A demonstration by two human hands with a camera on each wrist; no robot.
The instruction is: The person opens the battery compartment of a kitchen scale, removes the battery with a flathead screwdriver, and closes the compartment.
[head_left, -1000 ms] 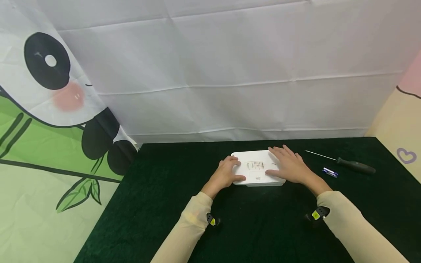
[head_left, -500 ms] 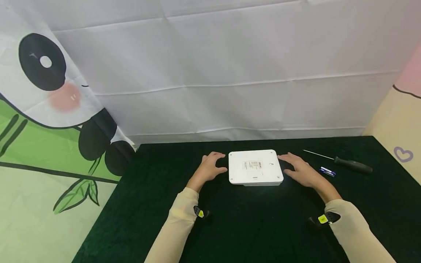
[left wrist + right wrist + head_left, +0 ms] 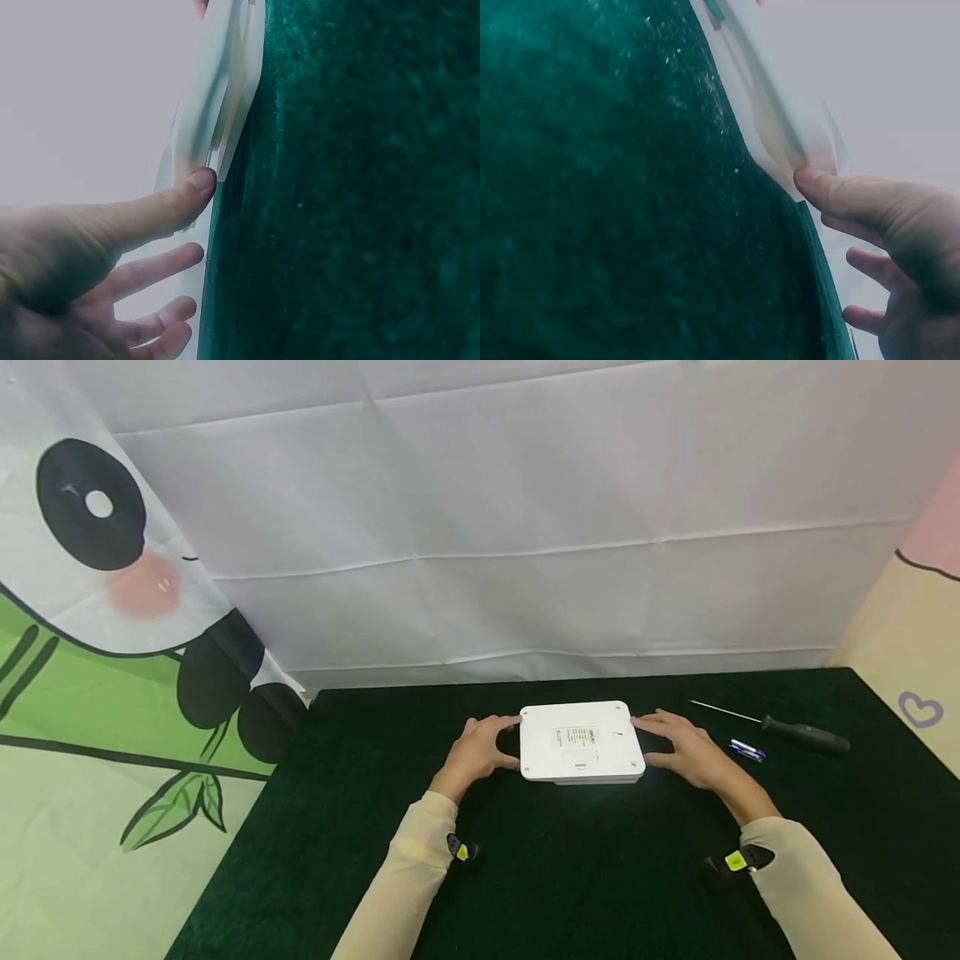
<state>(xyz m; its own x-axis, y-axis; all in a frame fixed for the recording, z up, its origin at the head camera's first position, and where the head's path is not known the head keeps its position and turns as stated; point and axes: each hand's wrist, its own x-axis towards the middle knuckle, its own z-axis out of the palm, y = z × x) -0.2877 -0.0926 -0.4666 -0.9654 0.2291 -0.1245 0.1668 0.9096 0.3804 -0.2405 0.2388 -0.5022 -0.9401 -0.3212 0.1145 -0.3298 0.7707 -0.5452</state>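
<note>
A white rectangular device point(image 3: 580, 762) lies flat on the dark green cloth, its printed label and corner screw holes facing up. My left hand point(image 3: 476, 755) is at its left side, thumb and fingers spread, with the tips at the edge. In the left wrist view the thumb point(image 3: 169, 210) meets the device's side near a corner. Opposite, my right hand point(image 3: 688, 752) has its thumb and fingertips at the right edge. The right wrist view shows that thumb point(image 3: 840, 193) against the side, the other fingers point(image 3: 874, 266) loosely extended. The device's lower face is hidden.
Right of the right hand lie small blue-and-silver batteries point(image 3: 747, 751). Beyond them rests a screwdriver point(image 3: 806, 737) with a black handle, its shaft pointing to the back left. A white cloth backdrop point(image 3: 480, 568) hangs behind the table point(image 3: 390, 735).
Both hands have come off the device's top and moved outward to its sides. Over the last half second the left hand has moved right to the edge. The device stays in place.
</note>
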